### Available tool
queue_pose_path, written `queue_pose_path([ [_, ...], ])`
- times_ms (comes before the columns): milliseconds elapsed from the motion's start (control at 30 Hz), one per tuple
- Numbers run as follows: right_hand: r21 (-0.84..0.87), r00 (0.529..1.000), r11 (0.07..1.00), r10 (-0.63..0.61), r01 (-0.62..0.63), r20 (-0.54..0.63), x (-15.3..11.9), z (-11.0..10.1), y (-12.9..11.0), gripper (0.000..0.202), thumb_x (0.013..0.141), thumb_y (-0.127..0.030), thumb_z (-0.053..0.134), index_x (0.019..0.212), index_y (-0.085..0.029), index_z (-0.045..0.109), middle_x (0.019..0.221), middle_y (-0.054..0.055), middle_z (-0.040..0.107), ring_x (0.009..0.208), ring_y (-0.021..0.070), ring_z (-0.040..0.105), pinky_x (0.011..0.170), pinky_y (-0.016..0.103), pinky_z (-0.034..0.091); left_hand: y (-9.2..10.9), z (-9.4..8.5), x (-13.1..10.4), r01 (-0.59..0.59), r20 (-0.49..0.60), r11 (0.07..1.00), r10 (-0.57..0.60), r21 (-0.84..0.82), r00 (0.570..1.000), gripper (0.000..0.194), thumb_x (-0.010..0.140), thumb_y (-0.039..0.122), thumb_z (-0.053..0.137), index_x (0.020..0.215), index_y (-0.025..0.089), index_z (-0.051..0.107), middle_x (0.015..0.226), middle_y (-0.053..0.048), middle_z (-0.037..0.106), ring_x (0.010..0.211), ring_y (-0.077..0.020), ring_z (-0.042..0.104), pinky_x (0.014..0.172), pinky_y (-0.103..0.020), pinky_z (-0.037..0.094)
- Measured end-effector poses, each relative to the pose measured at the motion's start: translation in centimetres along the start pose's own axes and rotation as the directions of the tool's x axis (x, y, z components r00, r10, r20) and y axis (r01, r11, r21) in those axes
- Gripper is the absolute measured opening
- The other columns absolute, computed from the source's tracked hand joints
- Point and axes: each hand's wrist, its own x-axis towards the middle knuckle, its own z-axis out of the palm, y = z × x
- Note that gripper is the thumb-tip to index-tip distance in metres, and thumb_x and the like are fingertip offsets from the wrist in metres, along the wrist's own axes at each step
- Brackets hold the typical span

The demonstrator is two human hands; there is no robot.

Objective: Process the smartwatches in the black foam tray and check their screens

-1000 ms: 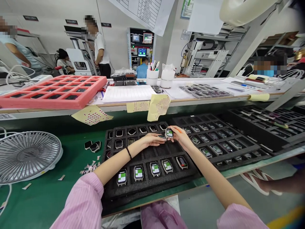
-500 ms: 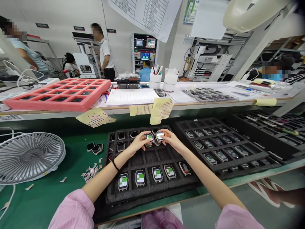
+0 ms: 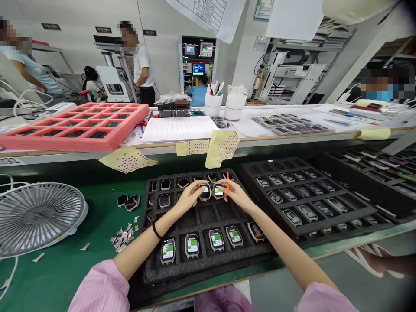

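A black foam tray [image 3: 182, 271] lies in front of me with watch faces in its compartments. Above its back half, my left hand [image 3: 191, 195] is closed on a watch face [image 3: 204, 191] with a lit white and green screen. Close beside it, my right hand [image 3: 235, 195] grips a second watch face [image 3: 219, 190], also lit, and an orange stick [image 3: 228, 183] shows at its fingers. Several lit watch faces stand in the tray's front row, among them one at the left [image 3: 168, 251]. The compartments just below my hands hold nothing.
A grey fan [image 3: 42, 216] stands at the left, with loose watch faces [image 3: 131, 202] and small paper strips [image 3: 125, 236] on the green mat. More black trays [image 3: 305, 227] lie at the right. On the shelf sits a pink foam tray [image 3: 113, 141]. Several people are in the background.
Both held watch faces now sit slightly lower and more upright, facing me. The orange stick shows more fully at my right hand. The camera view has shifted slightly.
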Motion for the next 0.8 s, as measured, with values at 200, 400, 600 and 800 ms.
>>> queue_pose_path([
  [200, -0.011, 1.000, 1.000, -0.011, 0.011, -0.008, -0.12, 0.05, -0.17, 0.028, 0.080, -0.045, 0.061, 0.096, -0.022, 0.061, 0.071, -0.002, 0.057, 0.049, 0.0111, 0.052, 0.046, 0.026, 0.044, -0.98, 0.09, 0.30, -0.031, -0.012, 0.999, 0.030, -0.027, 0.999, 0.044, 0.079, 0.044, 0.063, 0.113, 0.017, 0.058, 0.101, -0.008, 0.065, 0.068, -0.0119, 0.059, 0.047, -0.018, 0.046],
  [400, 0.010, 0.998, 1.000, -0.017, 0.017, 0.055, -0.38, 0.09, -0.36, 0.031, 0.079, -0.042, 0.064, 0.103, -0.022, 0.058, 0.084, 0.001, 0.058, 0.051, 0.0094, 0.052, 0.047, 0.025, 0.045, -0.83, 0.16, 0.29, -0.073, -0.017, 0.997, 0.073, -0.033, 0.997, 0.041, 0.077, 0.041, 0.066, 0.108, 0.016, 0.059, 0.104, -0.008, 0.064, 0.080, -0.0153, 0.060, 0.060, -0.022, 0.052],
  [600, 0.003, 0.998, 1.000, -0.025, 0.025, 0.054, -0.45, 0.00, -0.06, 0.032, 0.078, -0.039, 0.066, 0.106, -0.023, 0.058, 0.095, 0.002, 0.058, 0.049, 0.0070, 0.049, 0.049, 0.026, 0.045, -0.55, 0.04, 0.13, -0.010, -0.020, 0.998, 0.008, -0.061, 1.000, 0.047, 0.082, 0.048, 0.057, 0.117, 0.017, 0.057, 0.091, -0.006, 0.063, 0.058, -0.0097, 0.055, 0.035, -0.015, 0.032],
  [800, 0.019, 0.998, 0.999, -0.034, 0.033, 0.056, -0.39, -0.08, -0.06, 0.031, 0.081, -0.041, 0.063, 0.104, -0.022, 0.058, 0.093, 0.003, 0.058, 0.051, 0.0083, 0.053, 0.048, 0.025, 0.045, -0.60, 0.01, 0.12, -0.012, -0.003, 0.998, 0.012, -0.055, 1.000, 0.050, 0.079, 0.048, 0.060, 0.118, 0.016, 0.056, 0.089, -0.006, 0.061, 0.056, -0.0082, 0.051, 0.035, -0.015, 0.030],
])
